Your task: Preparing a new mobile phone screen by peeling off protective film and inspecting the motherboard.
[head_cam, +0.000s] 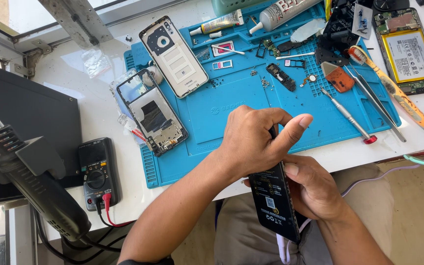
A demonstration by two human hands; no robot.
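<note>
My left hand (253, 142) curls over the top end of a black phone battery (274, 201), fingers and thumb pinching at its upper edge. Underneath, my right hand (315, 189) cradles the battery from the right side, thumb resting on its edge. The battery is held upright over my lap, just off the near edge of the white table (99, 113). A white cable (284, 248) hangs below it.
A blue repair mat (231, 105) carries a phone back cover (173, 56), an open phone frame (153, 118), screwdriver (348, 117), tweezers (376, 100), toothbrush (393, 91), glue tubes (280, 12) and small parts. A multimeter (98, 172) and hot-air handle (30, 176) sit left; another opened phone (408, 51) far right.
</note>
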